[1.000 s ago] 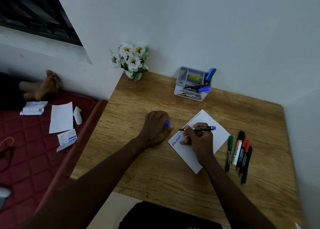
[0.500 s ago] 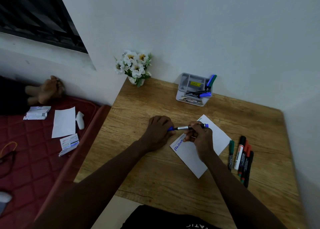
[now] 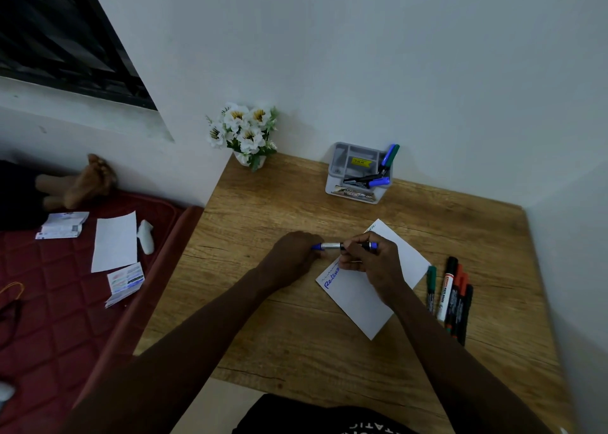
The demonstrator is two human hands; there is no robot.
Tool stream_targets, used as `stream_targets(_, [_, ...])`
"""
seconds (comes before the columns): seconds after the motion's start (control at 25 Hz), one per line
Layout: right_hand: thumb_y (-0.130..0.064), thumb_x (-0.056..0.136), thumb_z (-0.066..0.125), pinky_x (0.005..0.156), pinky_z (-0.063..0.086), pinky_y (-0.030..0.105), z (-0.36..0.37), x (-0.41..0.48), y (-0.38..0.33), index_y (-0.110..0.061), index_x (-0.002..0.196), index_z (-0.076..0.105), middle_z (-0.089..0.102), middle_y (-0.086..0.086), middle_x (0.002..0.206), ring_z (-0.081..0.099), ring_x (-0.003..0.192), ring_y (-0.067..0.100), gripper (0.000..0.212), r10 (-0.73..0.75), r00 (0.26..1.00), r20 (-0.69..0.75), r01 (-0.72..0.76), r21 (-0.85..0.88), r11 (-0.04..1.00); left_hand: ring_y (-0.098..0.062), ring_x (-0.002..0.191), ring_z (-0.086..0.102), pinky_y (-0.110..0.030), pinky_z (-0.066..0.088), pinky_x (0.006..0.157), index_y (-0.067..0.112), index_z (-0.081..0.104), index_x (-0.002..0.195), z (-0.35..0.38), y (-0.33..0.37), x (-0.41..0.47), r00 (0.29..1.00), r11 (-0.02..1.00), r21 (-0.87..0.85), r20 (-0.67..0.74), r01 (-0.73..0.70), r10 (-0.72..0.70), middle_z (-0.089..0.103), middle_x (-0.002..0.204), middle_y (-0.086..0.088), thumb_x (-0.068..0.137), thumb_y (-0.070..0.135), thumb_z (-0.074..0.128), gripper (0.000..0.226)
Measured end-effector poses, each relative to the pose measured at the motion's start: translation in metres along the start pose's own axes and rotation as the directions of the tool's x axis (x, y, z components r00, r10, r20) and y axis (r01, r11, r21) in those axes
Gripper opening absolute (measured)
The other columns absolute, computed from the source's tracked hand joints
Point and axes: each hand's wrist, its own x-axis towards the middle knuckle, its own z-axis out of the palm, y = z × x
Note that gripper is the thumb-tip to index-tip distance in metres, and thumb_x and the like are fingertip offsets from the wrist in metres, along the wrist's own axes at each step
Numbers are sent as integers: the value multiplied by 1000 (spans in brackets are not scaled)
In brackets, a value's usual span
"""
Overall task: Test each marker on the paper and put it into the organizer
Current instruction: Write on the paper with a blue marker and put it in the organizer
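A blue marker [image 3: 333, 245] lies level between both hands, above the left corner of the white paper [image 3: 355, 297]. My right hand [image 3: 370, 254] grips its barrel. My left hand [image 3: 294, 252] is closed around the blue cap at its left end, and the cap sits on the marker. Blue handwriting shows at the paper's left corner. The grey organizer [image 3: 357, 173] stands at the back of the wooden desk [image 3: 263, 318] and holds several markers, blue and green among them.
Several markers [image 3: 449, 297], green, black and red, lie side by side on the desk right of the paper. A small pot of white flowers [image 3: 245, 134] stands at the back left corner. Left of the desk, papers lie on a red mattress [image 3: 59, 318].
The marker was uncapped in my right hand with the cap in my left fist. Both hands came together and the cap now sits on the marker's tip.
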Motion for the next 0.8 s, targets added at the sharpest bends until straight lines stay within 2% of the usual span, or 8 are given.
stream_targets(0.08, [-3, 95, 68, 73, 65, 37, -3, 1, -2, 4, 104, 71, 76, 20, 87, 76, 82, 35, 12, -4, 999, 40, 6, -53, 999, -14, 77, 59, -28, 43, 71, 14, 69, 103, -5, -2, 2, 1000, 998, -60, 27, -7, 9, 70, 89, -4, 97, 25, 61, 15])
stream_targets(0.2, [-4, 95, 68, 69, 64, 32, -4, 3, -11, 4, 103, 72, 76, 18, 85, 77, 77, 30, 13, -28, 998, 64, 37, -141, 989, -14, 67, 61, -23, 40, 66, 10, 71, 100, -11, 4, 7, 1000, 999, -45, 17, -14, 15, 71, 81, -5, 95, 22, 66, 15])
stream_targets(0.32, [-4, 94, 68, 66, 64, 32, -8, 9, -23, 4, 101, 73, 75, 19, 83, 76, 74, 30, 12, -59, 996, 61, 68, -163, 984, -16, 65, 61, -24, 38, 69, 9, 73, 99, -17, 9, 19, 1000, 1000, -13, 8, 8, -8, 72, 78, -5, 93, 22, 69, 15])
stream_targets(0.44, [-6, 95, 69, 64, 63, 33, -11, 12, -31, 3, 99, 73, 75, 20, 80, 75, 70, 30, 11, -72, 997, 22, 75, -161, 984, -13, 59, 54, -27, 43, 66, 10, 72, 90, -25, 17, 29, 1000, 999, 34, -7, -18, 18, 70, 74, -4, 90, 21, 72, 11])
stream_targets(0.52, [-11, 95, 69, 60, 62, 34, -13, 12, -33, 2, 97, 74, 74, 19, 76, 74, 65, 29, 13, -93, 996, 5, 92, -182, 979, -11, 59, 50, -26, 39, 64, 11, 71, 90, -30, 21, 35, 999, 997, 56, -22, -46, 48, 69, 74, -3, 90, 21, 72, 10])
stream_targets(0.64, [-17, 95, 72, 51, 58, 30, -24, 14, -39, -2, 93, 76, 73, 18, 70, 68, 54, 22, 16, -69, 998, 13, 70, -297, 952, -11, 64, 53, -27, 41, 66, 13, 72, 96, -32, 24, 38, 995, 994, 61, 49, -95, 92, 69, 78, -2, 93, 22, 69, 11])
stream_targets(0.72, [-22, 92, 75, 52, 58, 30, -35, 18, -43, -10, 91, 80, 75, 11, 72, 69, 56, 20, 13, -20, 992, 124, 80, -505, 859, -8, 70, 55, -31, 48, 75, 15, 72, 104, -31, 21, 38, 990, 994, 7, 93, -110, 109, 71, 85, -1, 91, 20, 71, 14])
stream_targets(0.8, [-25, 90, 77, 61, 55, 29, -35, 24, -44, -20, 95, 82, 77, -2, 77, 69, 65, 12, 9, -33, 945, 326, 259, -682, 684, -5, 76, 55, -27, 44, 81, 14, 70, 111, -35, 23, 42, 992, 992, -46, 42, -118, 120, 72, 90, 0, 86, 17, 76, 26])
